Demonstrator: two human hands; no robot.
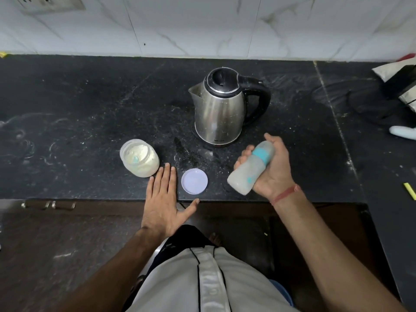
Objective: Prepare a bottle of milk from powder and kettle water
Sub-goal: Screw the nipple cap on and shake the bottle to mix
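The right hand (273, 167) is holding the bottle (251, 168) in a tight grip, fingers curled round it. The bottle is tilting, with its blue cap end up near the kettle (219, 109) and its bottom end pointing down toward the bench (90, 109) edge. The bottle is looking cloudy and white, and it is blurry. It is sitting just in front of the kettle and a bit to its right, up off the bench.

The left hand (163, 199) is lying flat with straight fingers at the front edge of the bench, its grip let go and holding nothing. Its fingertips are just beside the jar (139, 157).

The jar is standing in front of the kettle and to its left. It is open, with white powder (138, 154) inside and a small blue scoop (135, 159) sticking in it. The round lid (194, 181) is lying flat on the bench in front of the kettle, between the two hands.

The kettle is standing upright on the bench, its lid shut, its handle pointing right.
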